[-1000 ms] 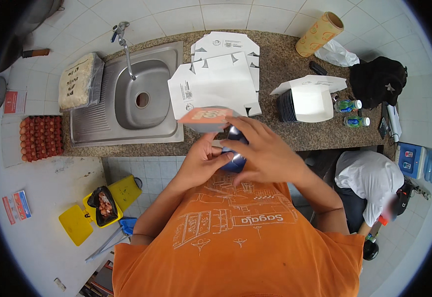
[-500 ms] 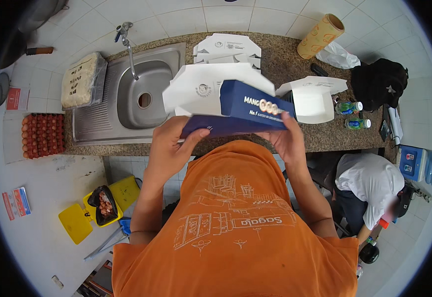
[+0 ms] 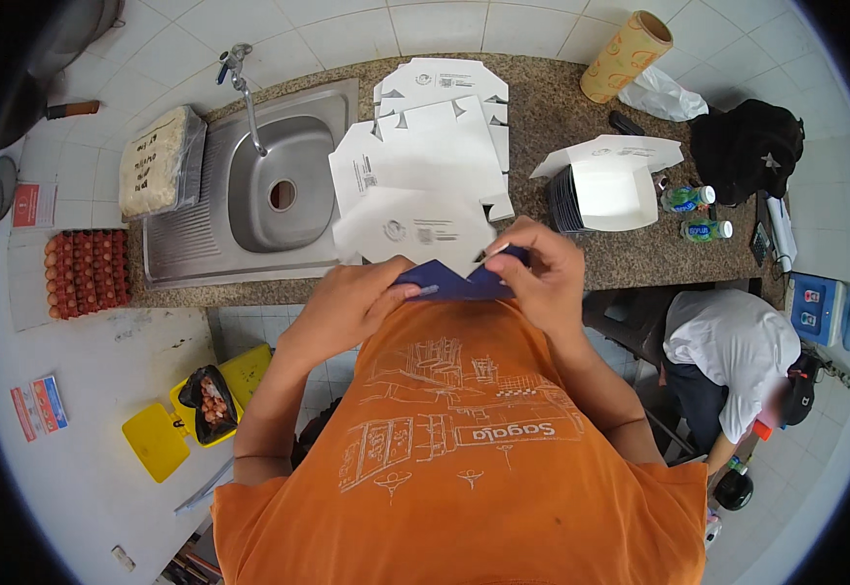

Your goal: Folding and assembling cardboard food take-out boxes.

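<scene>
Between my hands, close to my body at the counter's front edge, is a partly folded cardboard box [image 3: 415, 222], white on one face and dark blue on the other. My left hand [image 3: 349, 300] grips its left side, thumb pressed on the blue panel. At the right, my right hand [image 3: 542, 275] pinches a blue corner flap. Beyond the box lies a stack of flat white box blanks [image 3: 425, 146] with cut slots. To the right stands a nested stack of folded boxes [image 3: 618, 200], white inside with the top lid raised.
A steel sink [image 3: 284, 185] is on the left, with a wrapped pale block [image 3: 160, 166] on its drainboard. Egg trays [image 3: 86, 273] stand further left. At right are a film roll [image 3: 628, 57], small bottles [image 3: 706, 230] and a black cap [image 3: 749, 151]. A person [image 3: 732, 356] bends down nearby.
The box has come down toward my body and turned, its printed blue side now mostly hidden. My right hand has shifted from a blue side panel to a corner flap.
</scene>
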A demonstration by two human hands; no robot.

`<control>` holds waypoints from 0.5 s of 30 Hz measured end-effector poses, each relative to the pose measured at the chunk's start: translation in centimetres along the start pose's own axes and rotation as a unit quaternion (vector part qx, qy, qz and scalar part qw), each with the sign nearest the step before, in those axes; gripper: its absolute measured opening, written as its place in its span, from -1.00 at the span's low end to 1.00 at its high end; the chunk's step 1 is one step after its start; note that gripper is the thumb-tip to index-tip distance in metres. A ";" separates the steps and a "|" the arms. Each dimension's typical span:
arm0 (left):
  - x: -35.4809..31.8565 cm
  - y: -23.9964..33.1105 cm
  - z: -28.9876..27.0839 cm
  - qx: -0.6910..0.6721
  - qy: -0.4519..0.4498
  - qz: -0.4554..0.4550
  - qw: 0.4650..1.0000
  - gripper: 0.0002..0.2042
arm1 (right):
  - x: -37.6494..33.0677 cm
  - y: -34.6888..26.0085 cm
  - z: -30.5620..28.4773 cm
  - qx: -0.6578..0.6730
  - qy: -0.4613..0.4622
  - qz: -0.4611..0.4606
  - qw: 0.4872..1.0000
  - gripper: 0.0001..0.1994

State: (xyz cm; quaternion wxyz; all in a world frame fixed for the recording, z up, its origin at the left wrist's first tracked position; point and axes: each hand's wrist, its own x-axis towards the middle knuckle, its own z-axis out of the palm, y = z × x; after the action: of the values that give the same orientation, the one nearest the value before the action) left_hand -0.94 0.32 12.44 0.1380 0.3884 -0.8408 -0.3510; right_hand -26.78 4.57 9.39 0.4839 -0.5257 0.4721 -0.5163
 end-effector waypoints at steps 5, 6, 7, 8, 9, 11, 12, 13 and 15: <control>0.5 -1.4 -0.2 -0.326 -0.293 -0.134 0.889 -0.82 | 0.4 -1.1 1.2 -0.071 -0.068 -0.237 0.967 -0.79; 0.4 -1.5 0.0 -0.327 -0.292 -0.136 0.888 -0.82 | 0.5 -1.7 1.5 -0.093 -0.096 -0.261 0.956 -0.78; 0.3 -1.5 0.4 -0.370 -0.271 -0.145 0.877 -0.82 | 0.8 -1.8 1.6 -0.109 -0.116 -0.266 0.951 -0.78; 0.3 -1.6 0.7 -0.411 -0.250 -0.152 0.863 -0.81 | 0.6 -1.3 1.6 -0.109 -0.116 -0.266 0.951 -0.78; 0.2 -1.7 0.8 -0.387 -0.203 -0.159 0.885 -0.81 | 0.2 -0.2 1.5 -0.116 -0.038 -0.236 0.964 -0.79; -0.3 -1.2 0.4 -0.373 -0.148 -0.153 0.903 -0.80 | 0.5 1.3 1.2 -0.077 0.111 -0.234 0.963 -0.88; -0.6 -1.0 0.3 -0.357 -0.093 -0.148 0.918 -0.79 | 0.5 1.5 1.3 -0.078 0.112 -0.233 0.963 -0.88; -0.7 -1.1 0.4 -0.357 -0.094 -0.147 0.918 -0.79 | 0.6 1.6 1.5 -0.042 0.198 -0.198 0.959 -0.91; -1.0 -1.1 1.0 -0.260 -0.043 -0.116 0.958 -0.80 | 0.9 1.4 2.1 -0.010 0.287 -0.173 0.942 -0.97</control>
State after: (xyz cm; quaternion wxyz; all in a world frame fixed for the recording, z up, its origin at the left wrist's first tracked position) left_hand -0.19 1.08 10.99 0.1559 0.4187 -0.6746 -0.5876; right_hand -24.62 3.59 8.11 0.2254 -0.4335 0.4983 -0.7162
